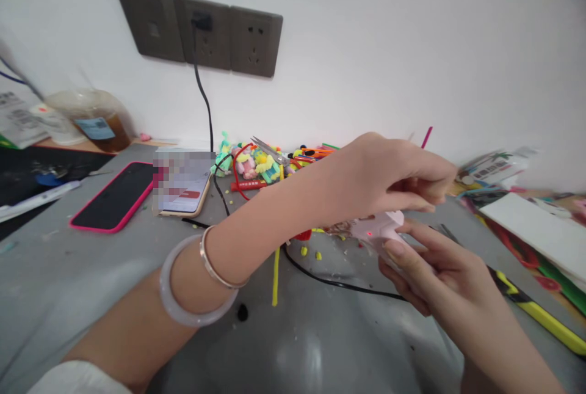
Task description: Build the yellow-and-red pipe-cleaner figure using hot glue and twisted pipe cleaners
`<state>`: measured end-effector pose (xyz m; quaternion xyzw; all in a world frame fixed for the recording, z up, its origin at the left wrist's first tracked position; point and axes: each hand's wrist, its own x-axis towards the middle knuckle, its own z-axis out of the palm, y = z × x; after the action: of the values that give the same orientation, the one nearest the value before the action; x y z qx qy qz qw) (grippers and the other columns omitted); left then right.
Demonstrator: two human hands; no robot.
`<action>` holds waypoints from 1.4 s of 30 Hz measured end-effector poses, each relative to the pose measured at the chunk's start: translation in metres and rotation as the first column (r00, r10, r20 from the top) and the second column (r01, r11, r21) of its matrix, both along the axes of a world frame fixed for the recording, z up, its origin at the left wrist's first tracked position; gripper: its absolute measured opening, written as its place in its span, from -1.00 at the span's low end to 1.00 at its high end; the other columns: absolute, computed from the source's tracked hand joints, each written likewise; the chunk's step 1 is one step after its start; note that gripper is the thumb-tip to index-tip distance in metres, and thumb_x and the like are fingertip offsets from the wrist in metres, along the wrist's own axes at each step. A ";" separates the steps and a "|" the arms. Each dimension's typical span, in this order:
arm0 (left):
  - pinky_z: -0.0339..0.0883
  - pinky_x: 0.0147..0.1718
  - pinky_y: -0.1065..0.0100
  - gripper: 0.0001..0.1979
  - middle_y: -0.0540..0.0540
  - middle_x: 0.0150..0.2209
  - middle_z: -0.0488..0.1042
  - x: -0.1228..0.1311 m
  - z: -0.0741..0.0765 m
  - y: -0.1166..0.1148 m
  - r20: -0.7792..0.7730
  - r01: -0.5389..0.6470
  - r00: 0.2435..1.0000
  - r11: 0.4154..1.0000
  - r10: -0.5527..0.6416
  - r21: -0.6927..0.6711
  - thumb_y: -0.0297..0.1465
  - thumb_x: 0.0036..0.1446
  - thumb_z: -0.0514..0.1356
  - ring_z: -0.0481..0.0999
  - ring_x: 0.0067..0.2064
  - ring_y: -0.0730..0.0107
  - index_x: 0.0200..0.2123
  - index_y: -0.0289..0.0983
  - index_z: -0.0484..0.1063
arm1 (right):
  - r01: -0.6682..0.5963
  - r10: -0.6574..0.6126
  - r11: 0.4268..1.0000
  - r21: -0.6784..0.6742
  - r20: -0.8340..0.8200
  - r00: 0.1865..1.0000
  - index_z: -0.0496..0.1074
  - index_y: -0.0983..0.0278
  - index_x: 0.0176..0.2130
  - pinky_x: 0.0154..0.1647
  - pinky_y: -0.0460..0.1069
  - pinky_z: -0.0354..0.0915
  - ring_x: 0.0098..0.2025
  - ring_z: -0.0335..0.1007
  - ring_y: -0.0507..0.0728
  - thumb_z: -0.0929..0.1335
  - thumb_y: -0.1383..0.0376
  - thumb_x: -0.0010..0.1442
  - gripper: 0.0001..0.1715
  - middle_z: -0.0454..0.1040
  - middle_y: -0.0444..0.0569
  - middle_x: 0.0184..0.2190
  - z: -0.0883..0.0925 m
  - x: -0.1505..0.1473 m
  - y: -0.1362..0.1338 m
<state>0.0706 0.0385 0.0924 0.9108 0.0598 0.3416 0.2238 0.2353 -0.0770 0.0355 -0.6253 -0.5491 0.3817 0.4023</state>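
Note:
My right hand is wrapped round a pale pink hot glue gun with a small red light. A black cable runs across the table to this hand. My left hand reaches across, above the glue gun, with its fingers curled closed; whatever they hold is hidden. Below my left forearm lies a yellow strip with small yellow bits near it. Behind that arm is a pile of small colourful fuzzy figures, with scissors on top and a red marker-like stick in front.
Two phones lie at the left, one in a pink case, the other pale-edged. A yellow-and-black cutter and a white sheet are at the right. A bottle of brown liquid stands back left. Wall sockets hold a plug.

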 end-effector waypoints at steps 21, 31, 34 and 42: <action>0.32 -0.20 0.42 -0.56 0.08 -0.43 0.42 0.000 0.002 0.000 -0.004 -0.029 1.000 0.999 0.029 0.036 -0.44 0.19 -0.23 0.51 -0.25 0.56 -0.44 -0.32 0.42 | 0.069 -0.069 0.996 -0.056 0.003 0.998 0.40 0.20 -0.15 -0.71 -0.15 -0.12 -0.68 -0.06 -0.04 0.39 -0.12 0.15 -0.51 0.12 -0.25 -0.69 0.001 0.005 -0.003; 0.29 -0.21 0.44 -0.58 0.06 -0.44 0.39 -0.001 -0.001 0.001 -0.014 -0.009 1.000 1.000 0.009 0.013 -0.47 0.19 -0.19 0.45 -0.29 0.58 -0.43 -0.36 0.45 | 0.028 -0.027 0.999 -0.034 0.025 0.999 0.38 0.16 -0.16 -0.74 -0.16 -0.14 -0.69 -0.08 -0.05 0.38 -0.14 0.15 -0.51 0.12 -0.27 -0.69 -0.005 0.005 -0.001; 0.35 -0.19 0.39 -0.62 0.04 -0.38 0.47 -0.001 0.000 0.000 -0.083 -0.054 0.995 0.998 0.052 -0.014 -0.46 0.22 -0.14 0.53 -0.23 0.49 -0.40 -0.31 0.46 | 0.027 -0.026 0.999 -0.043 0.020 0.999 0.39 0.16 -0.15 -0.74 -0.16 -0.14 -0.70 -0.10 -0.04 0.38 -0.14 0.15 -0.51 0.11 -0.27 -0.70 -0.005 0.005 -0.001; 0.38 -0.19 0.39 -0.68 0.06 -0.41 0.48 -0.002 -0.001 0.001 -0.065 -0.041 0.997 0.999 0.039 -0.032 -0.50 0.22 -0.06 0.55 -0.25 0.48 -0.42 -0.29 0.46 | 0.031 -0.030 0.999 -0.043 0.023 0.999 0.40 0.16 -0.15 -0.72 -0.15 -0.14 -0.69 -0.09 -0.03 0.38 -0.15 0.15 -0.50 0.10 -0.26 -0.69 -0.004 0.005 -0.002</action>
<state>0.0687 0.0393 0.0914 0.9161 0.0907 0.3156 0.2302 0.2400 -0.0791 0.0312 -0.6463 -0.5355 0.3805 0.3882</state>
